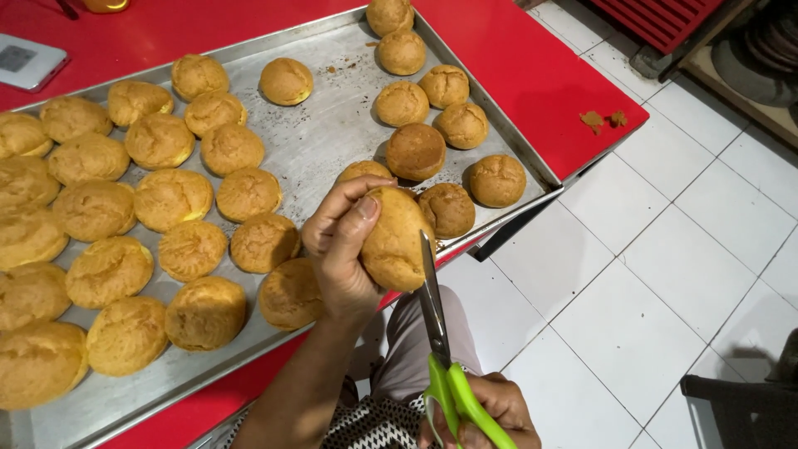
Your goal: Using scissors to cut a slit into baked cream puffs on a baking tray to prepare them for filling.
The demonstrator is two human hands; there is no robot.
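In the middle of the frame, the left hand point(337, 245) holds one golden puff pastry point(395, 239) above the near edge of the metal baking tray point(332, 133). The fingers and thumb are closed around the pastry from its left side. Low in the frame, a little right of centre, the right hand point(490, 407) grips the green handles of the scissors point(436, 333). The fingers are closed on the handles. The blades point up and touch the right side of the pastry, but it is not possible to see if they are apart or together.

The tray lies on a red table point(515, 58) and carries many similar pastries, most of them on the left side and a smaller group in the upper centre. Some crumbs lie on the table at the upper right, and a white device point(29, 60) sits in the upper left corner.

What could go wrong: the shell looks thin and hollow, so a strong squeeze may crush it. The blade tips are near the left thumb, so a slip may cut it. If the hold loosens, the pastry may fall on the tiled floor point(665, 274).
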